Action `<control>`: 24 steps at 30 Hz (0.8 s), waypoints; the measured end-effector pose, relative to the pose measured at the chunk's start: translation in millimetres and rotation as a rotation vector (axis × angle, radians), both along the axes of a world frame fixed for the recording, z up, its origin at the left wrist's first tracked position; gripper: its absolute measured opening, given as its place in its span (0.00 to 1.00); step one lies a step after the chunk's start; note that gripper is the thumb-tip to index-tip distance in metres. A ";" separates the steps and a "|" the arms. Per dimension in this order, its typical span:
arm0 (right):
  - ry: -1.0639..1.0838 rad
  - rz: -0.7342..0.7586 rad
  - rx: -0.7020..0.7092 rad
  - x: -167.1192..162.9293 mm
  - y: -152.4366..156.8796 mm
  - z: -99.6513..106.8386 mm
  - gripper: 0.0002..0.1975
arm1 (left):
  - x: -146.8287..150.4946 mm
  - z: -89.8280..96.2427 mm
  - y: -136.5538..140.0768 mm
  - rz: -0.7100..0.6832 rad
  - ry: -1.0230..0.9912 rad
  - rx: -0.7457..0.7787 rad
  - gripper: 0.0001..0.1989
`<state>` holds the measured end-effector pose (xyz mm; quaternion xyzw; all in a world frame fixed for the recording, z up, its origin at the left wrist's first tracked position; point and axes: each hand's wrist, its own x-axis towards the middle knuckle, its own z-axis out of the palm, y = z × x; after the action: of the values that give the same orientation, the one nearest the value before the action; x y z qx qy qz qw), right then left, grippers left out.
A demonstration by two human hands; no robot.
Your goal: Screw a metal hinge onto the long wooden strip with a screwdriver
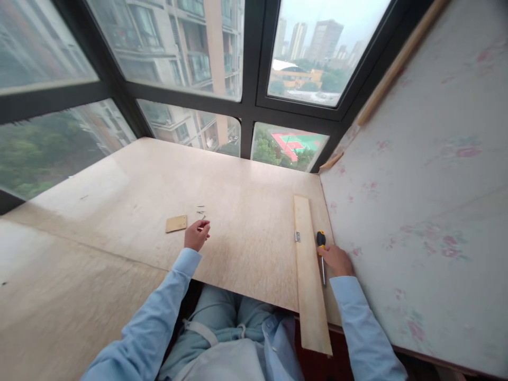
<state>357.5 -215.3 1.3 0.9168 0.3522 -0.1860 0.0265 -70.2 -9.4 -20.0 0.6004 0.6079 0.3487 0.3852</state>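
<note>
My left hand (197, 235) is over the board surface with thumb and fingers pinched together. A tiny screw (203, 217) shows at its fingertips. Just beyond lie several more loose screws (200, 212). A small flat wooden piece (176, 224) with holes near one edge rests left of that hand. On the far right, my right hand (338, 260) has its fingers closed on a yellow-and-black screwdriver (321, 241), where the handle meets the shaft. Beside it runs a long wooden plank (309, 286), with a small metal hinge (297, 237) at its left edge.
The plank's near end sticks out past the front edge of the light wooden tabletop (246, 227). A floral-papered wall (420, 211) closes off the right side. Dark-framed windows (249, 79) stand along the back and left. A seam crosses the surface at left.
</note>
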 end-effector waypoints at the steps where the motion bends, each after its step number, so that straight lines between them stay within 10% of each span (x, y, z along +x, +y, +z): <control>1: 0.003 0.007 -0.004 0.4 -1.6 -0.7 0.20 | -4.4 0.4 10.0 0.017 0.100 0.022 0.15; 13: 0.034 0.000 0.097 13.3 -30.4 -26.9 0.23 | -22.6 -2.6 67.9 -0.249 0.875 -0.013 0.14; 24: -0.012 -0.055 0.207 2.7 -44.3 -16.4 0.28 | -19.6 -0.4 71.7 -0.269 0.641 -0.031 0.06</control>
<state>360.2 -259.6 -15.1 0.9251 0.3441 -0.1438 -0.0712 -89.8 62.3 -20.4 0.7484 0.6184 0.0793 0.2263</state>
